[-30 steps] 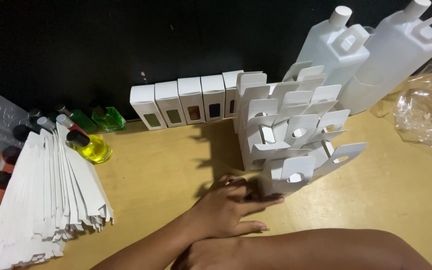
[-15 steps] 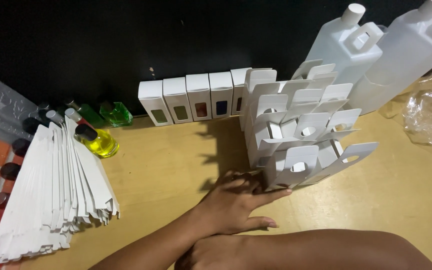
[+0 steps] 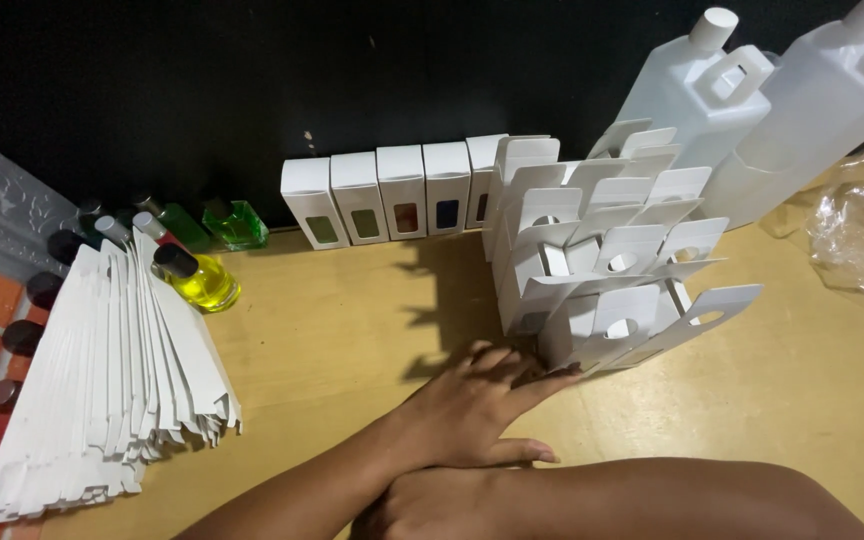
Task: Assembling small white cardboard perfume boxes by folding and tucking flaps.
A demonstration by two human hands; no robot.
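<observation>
We note the left hand (image 3: 472, 405) lies flat on the desk (image 3: 352, 330), fingers (image 3: 542, 378) spread and touching the open cartons (image 3: 602, 270); a nudge could topple them; right-hand fingers hidden, state unknown.

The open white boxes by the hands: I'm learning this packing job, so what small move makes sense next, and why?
Probably close the left hand on the nearest of the open white boxes: its fingertips already touch that box's base, and the right hand lies beneath, holding nothing.
</observation>
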